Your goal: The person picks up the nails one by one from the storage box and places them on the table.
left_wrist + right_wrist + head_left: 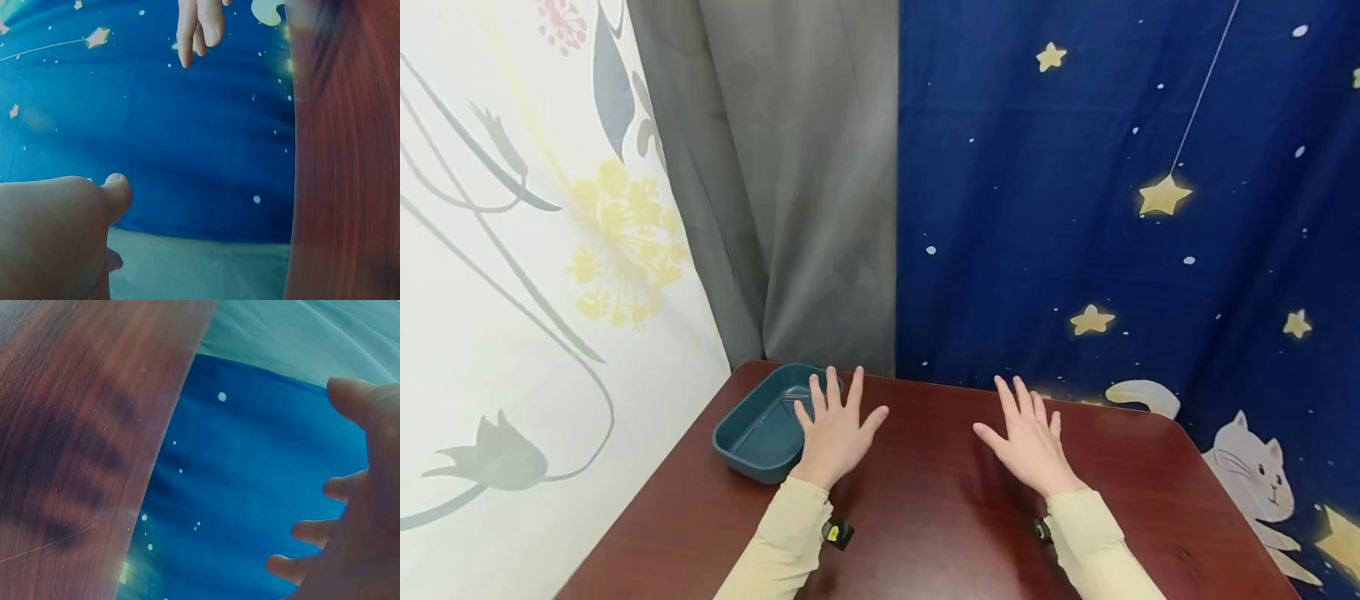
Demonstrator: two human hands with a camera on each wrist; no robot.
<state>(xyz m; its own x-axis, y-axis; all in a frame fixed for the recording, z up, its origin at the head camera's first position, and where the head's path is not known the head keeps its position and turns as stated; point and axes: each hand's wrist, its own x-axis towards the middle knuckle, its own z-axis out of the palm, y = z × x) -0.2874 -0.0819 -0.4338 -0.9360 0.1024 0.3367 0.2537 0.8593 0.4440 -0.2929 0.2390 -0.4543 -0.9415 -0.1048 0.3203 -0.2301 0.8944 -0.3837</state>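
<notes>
My left hand (835, 435) is raised over the table with its fingers spread and nothing in it. In the head view it overlaps the right side of a dark teal basin (752, 467), a rounded rectangular one at the table's far left. Apart from it, my right hand (1032, 440) also hovers above the tabletop, fingers straight and spread, holding nothing. The left wrist view shows the back and thumb of the left hand (56, 231), with fingers of the other hand at the top. Thumb and fingertips of the right hand (381, 481) show in the right wrist view.
The dark red wooden table (925, 517) has its far edge close to a grey curtain (827, 192) and a blue star-patterned curtain (1045, 208). A white flowered curtain (512, 333) hangs along the left side. Each wrist carries a small black strapped device (837, 533).
</notes>
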